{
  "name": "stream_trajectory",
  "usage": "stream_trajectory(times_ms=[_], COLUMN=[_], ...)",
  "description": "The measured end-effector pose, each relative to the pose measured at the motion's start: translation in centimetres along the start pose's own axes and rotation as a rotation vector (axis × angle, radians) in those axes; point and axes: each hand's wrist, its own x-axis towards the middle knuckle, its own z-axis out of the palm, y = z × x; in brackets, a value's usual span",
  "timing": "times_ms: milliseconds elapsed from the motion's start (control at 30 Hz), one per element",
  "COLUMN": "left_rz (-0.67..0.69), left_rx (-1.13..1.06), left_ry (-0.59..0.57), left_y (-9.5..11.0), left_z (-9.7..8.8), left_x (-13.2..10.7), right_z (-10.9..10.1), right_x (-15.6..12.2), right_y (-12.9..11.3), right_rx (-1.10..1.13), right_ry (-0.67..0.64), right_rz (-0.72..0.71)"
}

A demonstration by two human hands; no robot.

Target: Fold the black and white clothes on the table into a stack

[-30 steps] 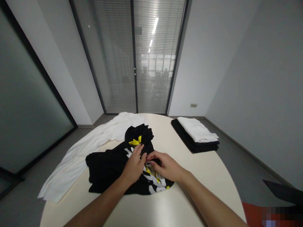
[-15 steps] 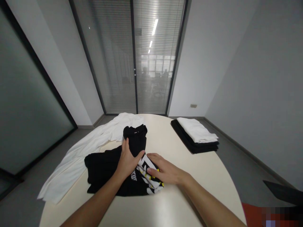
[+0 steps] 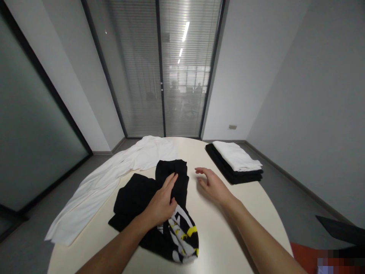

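Note:
A black garment [image 3: 134,198] with a white and yellow print lies partly folded and bunched on the table. Across its middle rests my left hand [image 3: 162,201], fingers stretched out and thumb apart, touching the cloth. The printed part [image 3: 184,236] is rumpled below that hand, near the front of the table. My right hand [image 3: 213,184] is just right of the garment, apart from it, with fingers slightly bent, thumb spread and nothing held. Its fingertips point toward the garment's folded far end [image 3: 171,166].
A long white garment [image 3: 108,175] is spread along the left side of the round table [image 3: 222,243]. Folded clothes are stacked at the back right, a white one [image 3: 236,156] on top of black ones [image 3: 242,177]. Behind stands a glass partition with blinds [image 3: 137,76].
The black garment has shifted right, and its printed part has come nearer to me. My right hand has left the cloth and moved up and right. My left hand has slid right with the garment.

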Motion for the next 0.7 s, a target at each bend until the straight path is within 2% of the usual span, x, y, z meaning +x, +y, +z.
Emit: stream_trajectory(times_ms=[67, 133, 233, 333, 467, 533, 600, 700], left_rz=[0.078, 0.134, 0.117, 0.035, -0.097, -0.139, -0.125, -0.087], left_rx=[-0.064, -0.118, -0.177, -0.191, -0.174, -0.181, -0.15, -0.013], left_ry=[-0.086, -0.108, 0.02, 0.189, 0.313, 0.351, 0.384, 0.376], left_y=[0.7, 1.1, 0.8, -0.7, -3.4, -4.2, -3.9, -2.0], left_z=[-0.5, -1.1, -2.2, -3.1, -3.4, -3.3, -3.1, -3.0], left_x=[-0.3, -0.3, 0.2, 1.1, 2.1, 2.2, 2.1, 1.5], right_z=[-0.6, -1.1, -1.7, -2.3, -3.0, -3.3, -3.4, -3.2], right_x=[0.0, -0.1, -0.1, 0.0, 0.2, 0.3, 0.3, 0.5], right_y=[1.4, 2.4, 2.9, 2.4, 1.0, 0.4, 0.0, -0.4], right_rx=[-0.062, -0.105, -0.137, -0.096, 0.052, 0.146, 0.238, 0.336], right_ry=[-0.031, -0.087, -0.168, -0.217, -0.167, -0.121, -0.07, -0.001], right_rz=[-0.056, -0.086, -0.095, -0.111, -0.057, -0.003, 0.025, 0.036])
